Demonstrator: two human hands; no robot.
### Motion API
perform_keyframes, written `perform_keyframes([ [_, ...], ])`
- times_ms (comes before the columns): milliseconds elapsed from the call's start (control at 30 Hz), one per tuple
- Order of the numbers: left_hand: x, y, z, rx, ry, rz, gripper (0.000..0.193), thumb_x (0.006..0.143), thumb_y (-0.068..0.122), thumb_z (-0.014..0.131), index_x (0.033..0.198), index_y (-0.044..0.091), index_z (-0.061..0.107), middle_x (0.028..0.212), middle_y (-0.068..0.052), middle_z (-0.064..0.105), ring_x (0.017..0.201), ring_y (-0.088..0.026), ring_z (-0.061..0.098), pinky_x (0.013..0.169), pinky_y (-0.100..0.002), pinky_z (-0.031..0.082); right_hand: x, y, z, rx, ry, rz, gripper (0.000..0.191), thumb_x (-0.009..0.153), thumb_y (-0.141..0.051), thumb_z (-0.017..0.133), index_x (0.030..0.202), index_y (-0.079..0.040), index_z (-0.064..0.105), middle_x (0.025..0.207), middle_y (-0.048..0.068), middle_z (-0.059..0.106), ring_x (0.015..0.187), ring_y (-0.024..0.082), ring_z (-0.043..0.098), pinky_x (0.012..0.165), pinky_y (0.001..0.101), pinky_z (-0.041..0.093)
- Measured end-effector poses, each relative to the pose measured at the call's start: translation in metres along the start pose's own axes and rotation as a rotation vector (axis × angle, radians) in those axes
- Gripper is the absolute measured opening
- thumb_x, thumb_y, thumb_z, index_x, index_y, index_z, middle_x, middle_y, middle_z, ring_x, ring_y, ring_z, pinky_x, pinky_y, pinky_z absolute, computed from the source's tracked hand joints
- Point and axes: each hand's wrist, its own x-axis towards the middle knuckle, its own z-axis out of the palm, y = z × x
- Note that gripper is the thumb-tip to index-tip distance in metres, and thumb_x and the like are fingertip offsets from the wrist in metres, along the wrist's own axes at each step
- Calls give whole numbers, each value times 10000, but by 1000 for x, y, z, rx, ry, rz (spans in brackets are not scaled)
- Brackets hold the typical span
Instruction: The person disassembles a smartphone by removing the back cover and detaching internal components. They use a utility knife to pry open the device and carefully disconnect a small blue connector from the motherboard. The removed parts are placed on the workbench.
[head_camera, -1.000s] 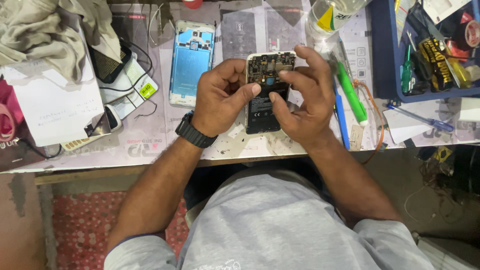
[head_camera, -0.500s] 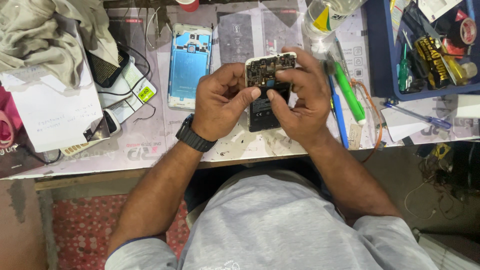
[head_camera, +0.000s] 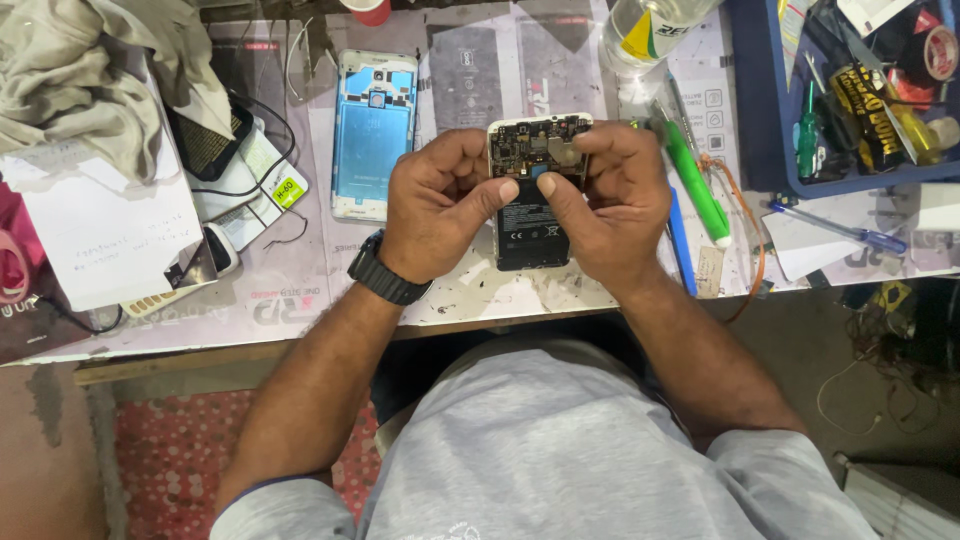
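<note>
Head view: a cluttered repair bench (head_camera: 300, 300) covered by a printed work mat is seen from above, its front edge running across the middle of the frame, a red patterned floor below it.

An opened phone (head_camera: 533, 195) with its back removed is held at bench centre, just above the mat. Its long axis runs away from the person, circuit-board end pointing to the far side, battery end toward the body. A pale frame, an exposed dark board with metal shields at the top and a black battery below are visible.

The left hand (head_camera: 440, 205) is clamped on the phone's left edge, thumb pressed onto the battery's top. The right hand (head_camera: 610, 200) is clamped on the right edge, thumb tip meeting the left thumb at a small blue part by the board's lower edge. A black watch (head_camera: 385, 272) is worn on the left wrist.

Against the earlier frames, the phone's place and heading are unchanged; the thumbs are drawn a little closer together at the centre.

A detached blue back cover (head_camera: 373, 130) lies left of the phone, parallel to it. A green-handled tool (head_camera: 695, 185) lies just right of the right hand. A blue tool tray (head_camera: 850, 90) sits far right, a crumpled cloth (head_camera: 90, 70) far left.
</note>
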Motion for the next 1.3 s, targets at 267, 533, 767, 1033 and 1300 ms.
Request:
perform_keyframes([
  [267, -3, -3, 1, -14, 73, 43, 277, 1007, 43, 755, 1241, -31, 626, 1014, -58, 741, 894, -67, 677, 816, -233, 571, 13, -16, 6, -554, -26, -309, 378, 887, 88, 796, 1217, 9, 631, 1342, 159, 574, 1054, 220, 659, 877, 283, 580],
  [533, -5, 6, 4, 151, 94, 137, 276, 980, 12, 777, 1216, -31, 642, 934, -14, 688, 829, -44, 634, 726, -210, 547, 19, -24, 13, -610, -51, -344, 329, 912, 74, 788, 1200, 7, 644, 1468, 184, 508, 1080, 210, 684, 888, 302, 620],
  [767, -4, 6, 2, 215, 72, 184, 275, 975, 40, 787, 1205, -14, 647, 930, -23, 698, 830, -55, 668, 717, -217, 578, 15, -18, 13, -368, -48, -216, 270, 929, 121, 734, 1142, 10, 611, 1415, 178, 522, 1149, 190, 646, 880, 292, 624],
  [1033, -5, 2, 1, 141, 44, 158, 293, 994, 48, 775, 1239, -15, 628, 963, -46, 720, 869, -72, 684, 771, -230, 588, 13, -21, 12, -390, -66, -277, 262, 916, 134, 739, 1086, -20, 612, 1421, 172, 533, 1166, 184, 611, 976, 286, 558],
  [1300, -5, 0, 0, 55, 37, 139, 296, 1003, 42, 764, 1254, -18, 618, 1001, -73, 752, 904, -85, 709, 809, -243, 603, 12, -25, 13, -351, -95, -260, 271, 887, 130, 762, 1062, -31, 631, 1465, 184, 500, 1258, 216, 586, 1066, 308, 522],
])
